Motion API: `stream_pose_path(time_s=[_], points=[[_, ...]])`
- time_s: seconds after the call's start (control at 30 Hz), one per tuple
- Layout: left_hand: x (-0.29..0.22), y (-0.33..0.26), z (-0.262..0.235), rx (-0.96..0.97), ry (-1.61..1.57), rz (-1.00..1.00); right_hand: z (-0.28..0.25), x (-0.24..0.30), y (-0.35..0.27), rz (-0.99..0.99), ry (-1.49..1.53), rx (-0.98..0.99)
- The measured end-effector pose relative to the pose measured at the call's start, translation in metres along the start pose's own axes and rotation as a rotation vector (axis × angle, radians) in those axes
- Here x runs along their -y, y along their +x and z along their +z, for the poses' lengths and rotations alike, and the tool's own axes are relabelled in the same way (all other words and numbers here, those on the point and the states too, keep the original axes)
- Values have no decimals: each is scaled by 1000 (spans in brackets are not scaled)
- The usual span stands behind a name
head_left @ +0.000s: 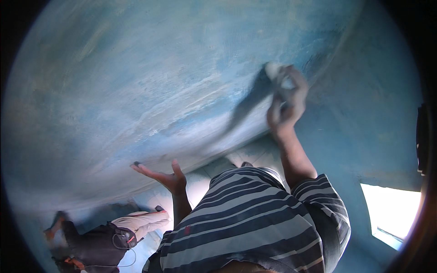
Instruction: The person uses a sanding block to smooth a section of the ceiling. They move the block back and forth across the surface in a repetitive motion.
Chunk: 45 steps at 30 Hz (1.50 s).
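A blue wall (150,86) with pale, worn and whitish streaks fills most of the view in front of me. My right hand (291,102) is raised to it at the upper right, fingers curled round a small whitish piece (273,70). That piece is at the wall's surface, blurred, and its kind cannot be made out. A dark shadow stretches down and left from it. Lower and to the left, my left hand (172,180) holds nothing; its fingers and thumb are spread, with the fingertips close to the wall. Whether they touch it is unclear.
Another person (93,243) in a dark top and light trousers is at the lower left, close to the same wall. A second blue wall (364,118) meets it on the right, with a bright opening (393,211). Pale floor tiles (255,152) show below.
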<state>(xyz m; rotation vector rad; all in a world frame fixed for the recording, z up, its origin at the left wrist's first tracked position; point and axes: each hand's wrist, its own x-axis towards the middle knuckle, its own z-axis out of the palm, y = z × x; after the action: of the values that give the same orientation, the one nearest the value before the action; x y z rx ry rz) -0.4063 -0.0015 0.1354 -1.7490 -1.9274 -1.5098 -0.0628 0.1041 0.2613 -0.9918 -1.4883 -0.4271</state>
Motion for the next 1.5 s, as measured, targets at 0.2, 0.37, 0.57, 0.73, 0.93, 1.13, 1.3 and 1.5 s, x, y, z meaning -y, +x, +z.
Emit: stream_pose_path(time_s=[0.2,0.37,0.57,0.73,0.93,1.13,1.3,1.5], points=[[41,24,-9,-164,183,31,8,-20,-11,166,-180,-164],[46,61,-13,-269,203,40,13,17,-26,-81,-28,61],[45,65,-4,-313,153,62,10,-16,-18,148,-152,-140],[49,63,3,-365,155,58,-1,3,-10,-267,-399,134],[47,64,0,-327,119,53,12,22,-7,-42,-106,4],[50,65,-6,-272,65,125,13,-2,-10,110,-291,-79],[56,62,1,-283,97,147,20,19,-20,-194,-195,40],[62,59,4,-303,110,174,14,25,-4,9,-281,24]])
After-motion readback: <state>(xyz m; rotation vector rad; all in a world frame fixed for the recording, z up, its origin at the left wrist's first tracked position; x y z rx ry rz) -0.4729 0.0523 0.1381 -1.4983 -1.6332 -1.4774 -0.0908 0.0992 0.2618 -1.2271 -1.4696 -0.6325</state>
